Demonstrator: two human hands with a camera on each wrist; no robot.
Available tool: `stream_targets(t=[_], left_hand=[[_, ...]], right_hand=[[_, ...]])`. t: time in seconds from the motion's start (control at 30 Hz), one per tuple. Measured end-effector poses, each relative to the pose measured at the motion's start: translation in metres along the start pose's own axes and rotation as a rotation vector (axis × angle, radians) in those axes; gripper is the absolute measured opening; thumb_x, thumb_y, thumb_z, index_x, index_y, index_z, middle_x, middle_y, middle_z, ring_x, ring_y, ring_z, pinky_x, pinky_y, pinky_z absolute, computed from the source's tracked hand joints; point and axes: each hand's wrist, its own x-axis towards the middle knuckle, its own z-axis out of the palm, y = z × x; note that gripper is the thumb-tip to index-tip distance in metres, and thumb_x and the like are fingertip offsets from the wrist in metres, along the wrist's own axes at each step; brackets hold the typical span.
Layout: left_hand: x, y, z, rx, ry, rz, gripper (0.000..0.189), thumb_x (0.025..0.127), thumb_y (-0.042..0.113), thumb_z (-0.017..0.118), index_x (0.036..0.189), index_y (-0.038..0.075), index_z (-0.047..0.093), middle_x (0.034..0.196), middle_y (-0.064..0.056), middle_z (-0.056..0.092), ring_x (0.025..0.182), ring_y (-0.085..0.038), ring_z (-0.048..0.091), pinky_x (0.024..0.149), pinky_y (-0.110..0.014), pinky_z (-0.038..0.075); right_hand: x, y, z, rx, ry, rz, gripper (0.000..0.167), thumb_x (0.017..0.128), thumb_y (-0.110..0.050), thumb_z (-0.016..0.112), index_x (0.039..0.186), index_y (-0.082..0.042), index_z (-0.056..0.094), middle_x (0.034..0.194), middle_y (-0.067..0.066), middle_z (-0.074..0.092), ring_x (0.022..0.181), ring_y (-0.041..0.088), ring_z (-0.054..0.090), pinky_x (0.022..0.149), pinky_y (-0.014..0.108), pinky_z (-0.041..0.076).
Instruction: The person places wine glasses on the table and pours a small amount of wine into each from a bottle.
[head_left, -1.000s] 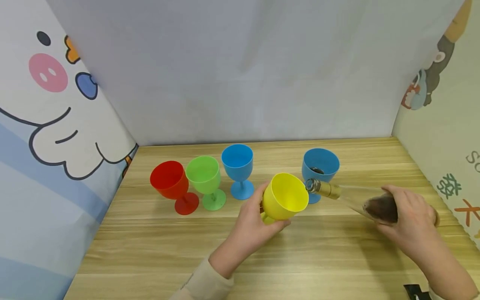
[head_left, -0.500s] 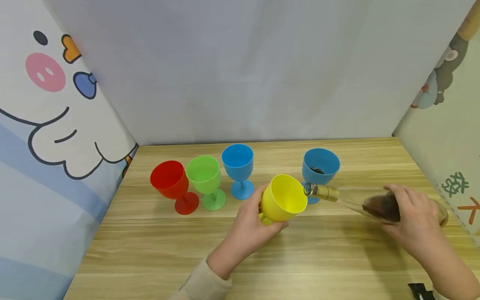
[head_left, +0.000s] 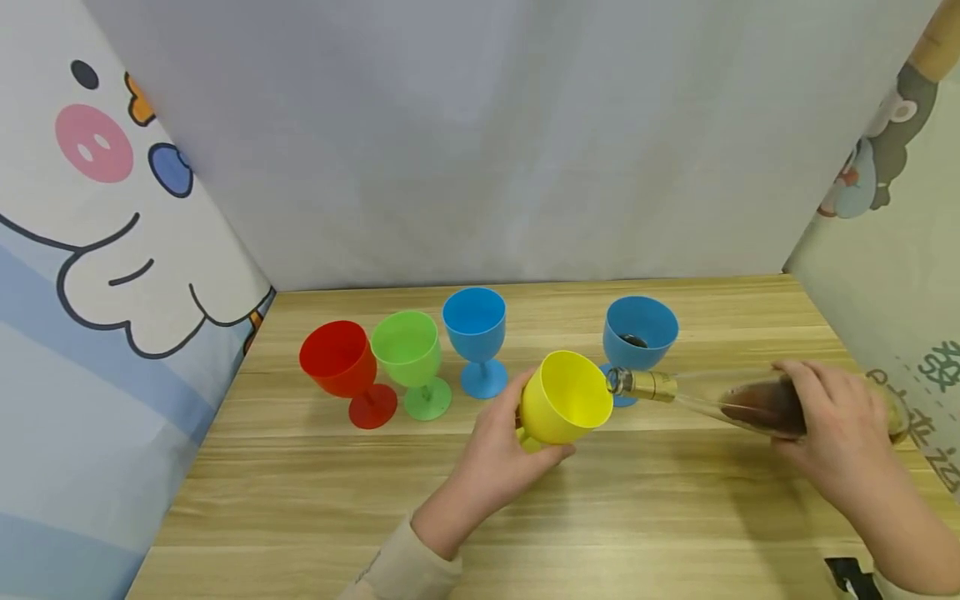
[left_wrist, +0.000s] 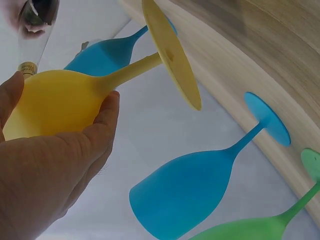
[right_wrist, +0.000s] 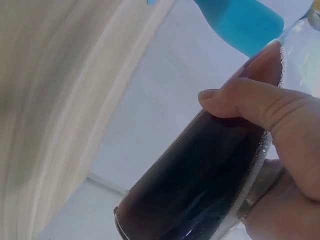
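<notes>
My left hand [head_left: 510, 442] grips the bowl of a yellow plastic goblet [head_left: 564, 400], held tilted to the right. In the left wrist view its foot [left_wrist: 172, 57] is lifted off the table. My right hand [head_left: 840, 425] holds a clear glass bottle [head_left: 712, 392] by its body, tipped toward the goblet. The bottle's mouth [head_left: 617, 382] is right at the goblet's right rim. Dark liquid [right_wrist: 200, 160] lies in the bottle's body, short of the neck in the head view. The visible inside of the yellow goblet shows no liquid.
A red goblet [head_left: 341, 360], a green goblet [head_left: 408, 350] and a blue goblet [head_left: 476, 323] stand upright on the wooden table [head_left: 300, 517] at left. Behind the bottle's neck stands another blue goblet [head_left: 645, 329] with dark liquid inside. A pale wall [head_left: 480, 167] rises behind.
The bottle's body and my right hand have shifted slightly right, and the bottle lies more level. The yellow goblet has moved slightly left and down. The standing goblets stay put.
</notes>
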Motion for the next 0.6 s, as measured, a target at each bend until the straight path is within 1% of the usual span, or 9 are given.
stream_targets(t=[0.2, 0.43, 0.6], left_hand=[[0.0002, -0.0009, 0.0008, -0.013, -0.006, -0.001, 0.087, 0.074, 0.007, 0.092, 0.147, 0.017, 0.045, 0.133, 0.006, 0.057, 0.115, -0.013, 0.056, 0.096, -0.033, 0.050], [0.0002, -0.0015, 0.0002, -0.004, -0.009, 0.006, 0.088, 0.074, 0.006, 0.092, 0.147, 0.017, 0.045, 0.133, 0.005, 0.057, 0.116, -0.013, 0.056, 0.096, -0.033, 0.051], [0.0003, -0.0014, -0.0008, -0.005, -0.016, 0.010, 0.087, 0.074, 0.007, 0.092, 0.146, 0.018, 0.045, 0.133, 0.004, 0.057, 0.115, -0.014, 0.057, 0.095, -0.033, 0.051]], right_hand=[[0.0037, -0.0006, -0.0023, -0.028, 0.000, 0.001, 0.105, 0.031, 0.020, 0.090, 0.127, -0.003, 0.052, 0.120, 0.032, 0.052, 0.106, 0.058, 0.045, 0.082, 0.076, 0.029], [0.0065, -0.0012, -0.0077, -0.055, -0.031, 0.007, 0.107, 0.033, 0.020, 0.093, 0.128, -0.003, 0.051, 0.123, 0.032, 0.050, 0.110, 0.057, 0.043, 0.083, 0.076, 0.029], [0.0074, -0.0009, -0.0088, -0.070, -0.025, -0.001, 0.105, 0.033, 0.020, 0.092, 0.128, -0.002, 0.051, 0.122, 0.032, 0.050, 0.110, 0.057, 0.044, 0.084, 0.076, 0.029]])
